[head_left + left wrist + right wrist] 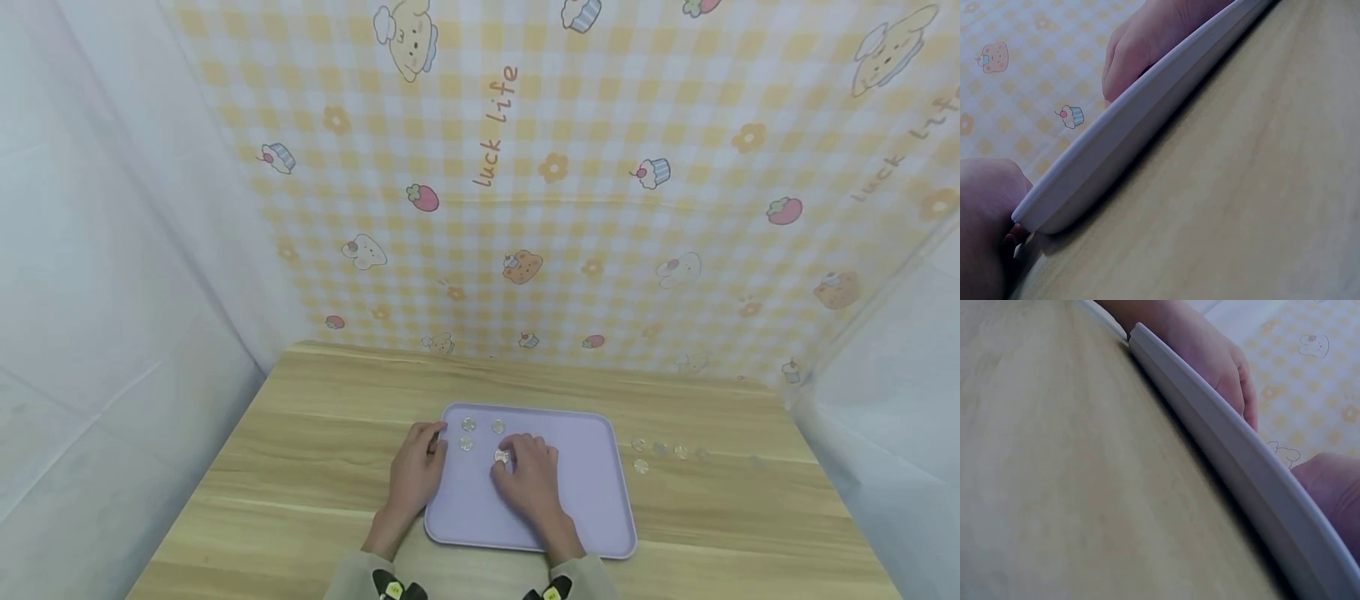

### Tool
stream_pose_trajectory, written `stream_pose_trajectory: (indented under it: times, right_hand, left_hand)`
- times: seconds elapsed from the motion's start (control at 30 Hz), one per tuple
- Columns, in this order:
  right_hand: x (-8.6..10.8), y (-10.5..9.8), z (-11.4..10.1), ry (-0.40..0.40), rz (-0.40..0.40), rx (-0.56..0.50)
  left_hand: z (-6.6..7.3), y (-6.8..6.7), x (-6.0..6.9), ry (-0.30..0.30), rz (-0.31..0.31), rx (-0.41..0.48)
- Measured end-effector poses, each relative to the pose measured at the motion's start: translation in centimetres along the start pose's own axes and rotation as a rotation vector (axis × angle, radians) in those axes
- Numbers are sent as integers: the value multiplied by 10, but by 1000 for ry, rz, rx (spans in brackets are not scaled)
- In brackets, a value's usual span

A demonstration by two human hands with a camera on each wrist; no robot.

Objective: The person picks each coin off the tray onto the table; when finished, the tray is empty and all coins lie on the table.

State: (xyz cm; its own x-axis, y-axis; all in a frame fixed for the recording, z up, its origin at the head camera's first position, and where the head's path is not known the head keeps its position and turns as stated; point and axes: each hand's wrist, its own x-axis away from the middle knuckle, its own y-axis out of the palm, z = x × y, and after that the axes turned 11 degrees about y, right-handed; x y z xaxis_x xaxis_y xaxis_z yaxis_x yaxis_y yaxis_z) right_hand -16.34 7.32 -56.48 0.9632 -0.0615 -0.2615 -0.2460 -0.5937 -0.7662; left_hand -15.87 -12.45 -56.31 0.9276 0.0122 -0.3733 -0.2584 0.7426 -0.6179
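Note:
A shallow lilac tray (592, 483) lies on the wooden table. The left hand (416, 471) holds the tray's left rim, its fingertips at the edge in the left wrist view too. Over the middle of the tray, the right hand (531, 475) pinches a small clear round disc (501, 456) between thumb and index finger. Near the tray's upper left corner lie a clear disc (468, 424), another disc (467, 443) below it and a third disc (498, 426) to the right. In the right wrist view, the tray wall (1229, 453) hides the discs.
Right of the tray, several clear discs (680, 452) lie loose on the table (720, 517); some are faint against the wood. A yellow checked cloth (555, 217) hangs behind the table, with white sheets (112, 250) at both sides.

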Motion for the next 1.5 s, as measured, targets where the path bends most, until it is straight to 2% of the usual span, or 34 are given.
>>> stream_pose_trajectory:
  times: [0.4, 0.8, 0.93, 1.13, 1.3, 1.5]
  right_hand:
    - [1, -2, -2, 32, 3, 26]
    - [-5, -12, -3, 111, -170, 29]
    - [-7, -15, -2, 118, -194, 23]
    - [-7, -15, -1, 101, -180, 5]
    - [-5, -14, 6, 74, -158, -71]
    - [-4, -13, 13, 2, -143, -89]
  left_hand:
    - [4, -2, 0, 0, -4, -2]
    - [3, -2, 0, 2, -4, -10]
    - [4, -3, 0, 0, -7, -7]
    - [4, -3, 0, 4, -1, 1]
    - [3, -2, 0, 12, 3, -2]
    - [2, -1, 0, 13, 4, -7]
